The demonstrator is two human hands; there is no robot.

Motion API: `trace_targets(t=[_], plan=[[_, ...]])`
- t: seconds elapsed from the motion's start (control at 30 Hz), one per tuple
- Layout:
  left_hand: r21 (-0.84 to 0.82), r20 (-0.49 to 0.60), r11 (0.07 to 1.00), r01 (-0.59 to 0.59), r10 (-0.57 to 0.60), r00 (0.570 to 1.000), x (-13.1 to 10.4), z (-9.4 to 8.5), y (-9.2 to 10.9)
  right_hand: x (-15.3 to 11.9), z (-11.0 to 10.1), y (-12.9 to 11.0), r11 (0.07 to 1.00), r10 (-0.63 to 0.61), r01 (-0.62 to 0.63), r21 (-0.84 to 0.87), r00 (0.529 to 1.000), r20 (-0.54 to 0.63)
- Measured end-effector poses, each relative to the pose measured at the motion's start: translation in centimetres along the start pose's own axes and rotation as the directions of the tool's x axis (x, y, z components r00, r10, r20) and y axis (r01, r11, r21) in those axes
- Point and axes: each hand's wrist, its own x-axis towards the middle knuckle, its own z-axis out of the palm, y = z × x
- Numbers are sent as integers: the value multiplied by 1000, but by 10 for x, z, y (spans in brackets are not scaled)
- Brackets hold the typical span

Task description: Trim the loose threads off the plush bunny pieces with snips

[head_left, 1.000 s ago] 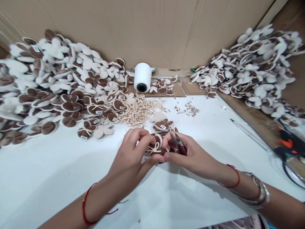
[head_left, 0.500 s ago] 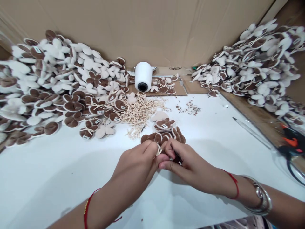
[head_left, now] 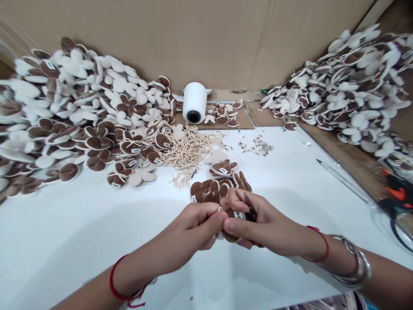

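Observation:
In the head view, my right hand (head_left: 254, 215) is closed around a brown lobed plush piece (head_left: 230, 236) with a pale underside and a white label. Tucked in the same fingers is a dark pointed tool (head_left: 250, 202) that looks like tweezers. My left hand (head_left: 200, 224) pinches at the left edge of that piece, where a small loop of cream cord (head_left: 220, 209) shows above the thumb. The thumbs nearly meet. Just beyond the hands lie several more brown plush pieces (head_left: 206, 191), one with a label facing me.
A heap of cream cord bows (head_left: 187, 150) lies past the hands. Large piles of plush pieces stand left (head_left: 80, 103) and right (head_left: 355, 82). A white roll (head_left: 194, 101) stands by the cardboard wall. A clear pen-like stick (head_left: 343, 181) and an orange-black tool (head_left: 398, 189) are at right.
My left hand has turned and lowered, thumb now on top. The plush piece in my right hand has come into fuller view, its label showing. The loose cord ends between my hands no longer show.

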Motion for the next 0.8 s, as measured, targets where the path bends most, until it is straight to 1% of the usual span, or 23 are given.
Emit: trace_targets(t=[0.07, 0.1, 0.17, 0.23, 0.3, 0.4, 0.5, 0.57, 0.63, 0.73, 0.8], plan=[[-183, 23, 983, 22, -18, 1000, 1, 4, -4, 0, 1, -1, 993, 5, -7, 120, 1000, 15], [-241, 18, 970, 20, -16, 1000, 1, 7, -7, 0, 2, -2, 985, 12, -16, 173, 1000, 26], [-308, -2, 952, 6, -7, 1000, 1, 12, -10, 0, 4, -3, 961, 31, -45, 271, 998, 55], [-342, 2, 940, -10, 12, 1000, 0, 16, -11, 0, 6, -5, 935, 53, -77, 345, 995, 79], [-318, 18, 948, -30, 38, 999, -4, 19, -7, -1, 9, -8, 918, 60, -93, 386, 993, 98], [-177, 29, 982, -62, 68, 997, -12, 20, 4, -6, 16, -14, 901, 94, -132, 413, 989, 110], [-54, 46, 993, -107, 110, 993, -20, 21, 14, -12, 22, -20, 875, 142, -177, 451, 984, 109], [8, 28, 988, -154, 154, 988, -23, 22, 17, -15, 25, -23, 859, 141, -183, 478, 982, 122], [45, -22, 983, -179, 180, 983, -25, 24, 20, -17, 27, -24, 861, 139, -179, 476, 983, 119], [46, -66, 985, -165, 168, 984, -29, 28, 22, -19, 30, -23, 887, 152, -153, 435, 988, 37], [51, -59, 987, -153, 156, 986, -30, 29, 24, -20, 33, -21, 897, 134, -109, 428, 991, -27]])
